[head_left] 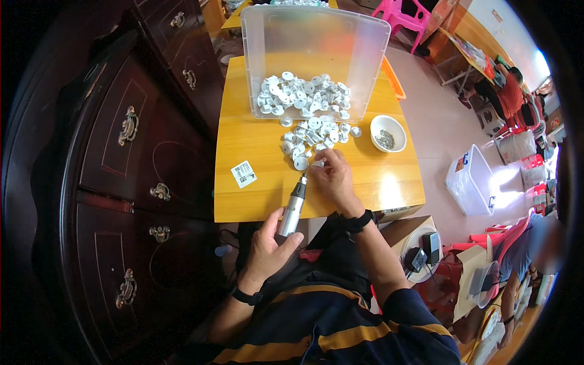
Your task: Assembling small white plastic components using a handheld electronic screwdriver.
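Observation:
My left hand [271, 248] is wrapped around a silver and black electric screwdriver [293, 213], its tip pointing away from me over the near part of the table. Close beside that tip, the fingers of my right hand [336, 181] pinch a small white plastic part [318, 163]. Whether the tip touches the part is too small to tell. Just beyond lies a loose heap of white round plastic parts [314, 123]. More of them fill the bottom of a clear plastic bin [316, 39], which lies tipped with its opening toward me.
A white bowl of small metal screws [406, 139] stands at the right of the wooden table [389, 176]. A printed white card [244, 174] lies at left. Dark drawers [128, 152] border the left side. Another clear bin [468, 182] sits on the floor; two other people are at right.

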`<control>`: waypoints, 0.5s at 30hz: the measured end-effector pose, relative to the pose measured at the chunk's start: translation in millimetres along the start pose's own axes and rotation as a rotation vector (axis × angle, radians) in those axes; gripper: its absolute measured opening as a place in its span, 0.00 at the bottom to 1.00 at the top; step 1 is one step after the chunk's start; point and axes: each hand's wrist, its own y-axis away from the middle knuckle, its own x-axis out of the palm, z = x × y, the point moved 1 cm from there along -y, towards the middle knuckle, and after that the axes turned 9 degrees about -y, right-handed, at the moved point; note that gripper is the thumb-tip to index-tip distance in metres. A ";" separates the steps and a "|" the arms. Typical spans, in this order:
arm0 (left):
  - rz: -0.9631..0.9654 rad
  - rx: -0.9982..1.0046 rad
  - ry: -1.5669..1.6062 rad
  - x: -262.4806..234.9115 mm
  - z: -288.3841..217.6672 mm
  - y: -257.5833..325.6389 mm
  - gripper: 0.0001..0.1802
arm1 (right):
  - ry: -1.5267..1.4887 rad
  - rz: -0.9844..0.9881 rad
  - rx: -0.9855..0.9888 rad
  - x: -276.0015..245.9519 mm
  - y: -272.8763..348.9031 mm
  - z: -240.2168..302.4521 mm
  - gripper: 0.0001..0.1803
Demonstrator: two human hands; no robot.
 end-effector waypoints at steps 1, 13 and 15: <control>0.008 0.000 -0.008 0.8 -0.5 0.2 0.34 | 0.000 0.000 0.001 -1.5 2.1 -4.8 0.15; 0.069 0.009 -0.057 5.8 -9.6 -4.0 0.33 | -0.424 0.027 0.345 -26.7 20.1 -19.6 0.11; 0.091 -0.018 -0.071 7.1 -11.1 -4.1 0.33 | -0.392 0.019 0.367 -27.9 21.2 -14.7 0.11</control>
